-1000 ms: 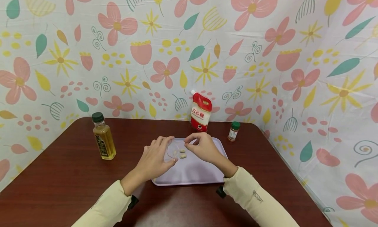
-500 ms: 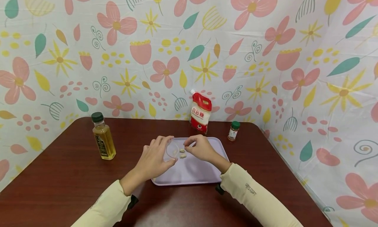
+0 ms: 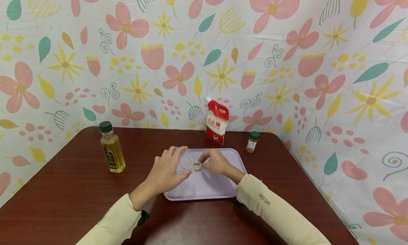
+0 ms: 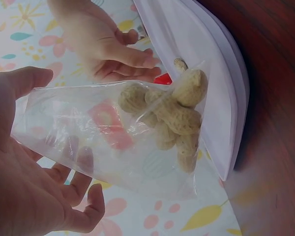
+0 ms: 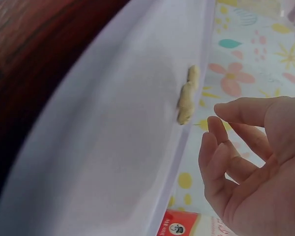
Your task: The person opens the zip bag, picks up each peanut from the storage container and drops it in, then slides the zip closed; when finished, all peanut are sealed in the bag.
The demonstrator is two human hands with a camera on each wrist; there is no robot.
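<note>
My left hand (image 3: 165, 170) holds a clear plastic bag (image 4: 64, 123) by its mouth, thumb on one side and fingers on the other, so the mouth stays spread. Several unshelled peanuts (image 4: 179, 118) lie at the bottom of the bag. Two loose peanuts (image 3: 198, 169) rest on a pale purple tray (image 3: 207, 186), just right of the bag. Beside and above them is my right hand (image 3: 217, 162), its fingers bent; the right wrist view shows a gap between thumb and fingertips and nothing held there.
A bottle of yellow oil (image 3: 113, 149) with a dark cap stands on the left of the brown table (image 3: 63, 188). Behind the tray is a red and white sugar pouch (image 3: 216, 121). A small green-capped jar (image 3: 252, 142) stands at the back right. Flowered cloth surrounds the table.
My right hand has lowered slightly towards the loose peanuts, moving away from the bag's mouth. My left hand and the bag have hardly moved.
</note>
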